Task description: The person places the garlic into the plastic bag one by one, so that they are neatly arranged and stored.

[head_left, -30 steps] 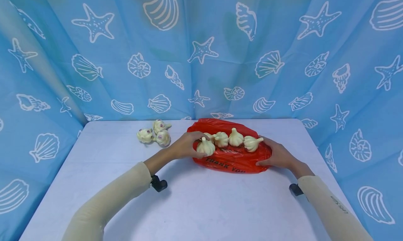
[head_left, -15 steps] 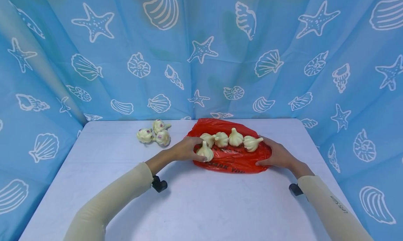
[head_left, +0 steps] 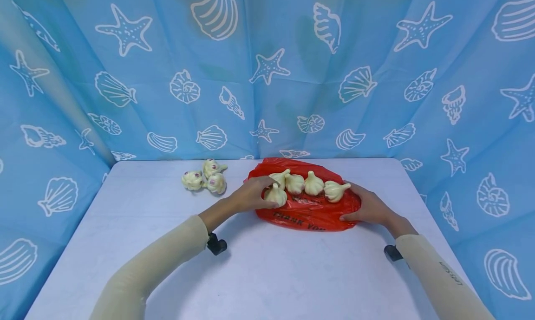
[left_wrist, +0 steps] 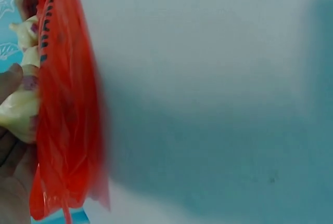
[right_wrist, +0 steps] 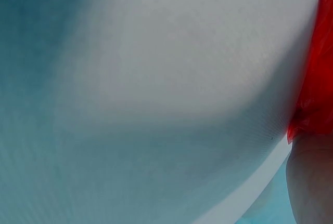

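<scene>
Held garlic bulb (head_left: 277, 197): head and left-wrist views only

Head: above, behind left hand (head_left: 251, 195) and right hand (head_left: 369, 207), facing forward-down, farthest off. Left wrist: close by left hand, facing table (left_wrist: 208, 37), right hand beyond. Right wrist: close by right hand, mostly table. All share bag (head_left: 307, 215) between hands.

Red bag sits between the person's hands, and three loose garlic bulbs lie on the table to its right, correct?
No: the head view shows the three loose garlic bulbs on the table to the left of the red bag, which does sit between the left hand and right hand.
</scene>
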Demonstrator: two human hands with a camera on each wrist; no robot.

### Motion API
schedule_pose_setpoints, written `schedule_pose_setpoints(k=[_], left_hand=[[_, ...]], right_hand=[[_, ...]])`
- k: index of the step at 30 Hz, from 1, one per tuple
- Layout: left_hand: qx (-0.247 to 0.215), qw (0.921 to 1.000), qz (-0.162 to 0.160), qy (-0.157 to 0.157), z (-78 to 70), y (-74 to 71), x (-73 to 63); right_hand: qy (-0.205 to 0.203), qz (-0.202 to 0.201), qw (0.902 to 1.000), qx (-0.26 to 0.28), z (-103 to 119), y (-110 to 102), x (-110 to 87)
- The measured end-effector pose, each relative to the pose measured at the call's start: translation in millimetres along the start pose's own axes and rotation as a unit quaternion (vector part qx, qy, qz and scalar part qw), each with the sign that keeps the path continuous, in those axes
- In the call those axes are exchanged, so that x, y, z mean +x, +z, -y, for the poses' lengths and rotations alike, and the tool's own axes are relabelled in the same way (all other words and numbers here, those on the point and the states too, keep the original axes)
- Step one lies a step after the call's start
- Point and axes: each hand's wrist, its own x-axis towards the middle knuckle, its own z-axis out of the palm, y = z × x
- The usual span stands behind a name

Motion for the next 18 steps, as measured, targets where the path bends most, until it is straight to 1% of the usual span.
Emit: schedule_pose_setpoints(k=[3, 6, 9, 14, 16, 18], left_hand=[[0.000, 0.9998, -0.003, 0.018, -2.7, 1.5, 1.6], [0.006, 0.9996, -0.003, 0.026, -3.8, 3.2, 2.4], [0.015, 0.9996, -0.001, 0.022, -3.5, 4.9, 2.7], [0.033, 0.9994, 0.013, 0.007, -0.2, 7.3, 1.4], [0.041, 0.9991, 0.010, 0.004, 2.0, 8.5, 0.7], [0.047, 0.9989, 0.000, 0.000, 4.6, 10.5, 0.1]], right_hand=[[-0.002, 0.001, 1.0000, 0.003, -0.7, 0.5, 0.5], [-0.003, 0.002, 1.0000, 0.004, -0.8, 0.9, 0.9], [-0.003, 0.000, 1.0000, 0.004, -0.8, 0.8, 1.0], [-0.005, -0.003, 1.0000, -0.001, -1.0, 0.5, 0.3], [-0.006, -0.002, 1.0000, -0.002, -0.8, 0.6, 0.0], [-0.005, -0.002, 1.0000, -0.002, -0.9, 1.0, -0.1]])
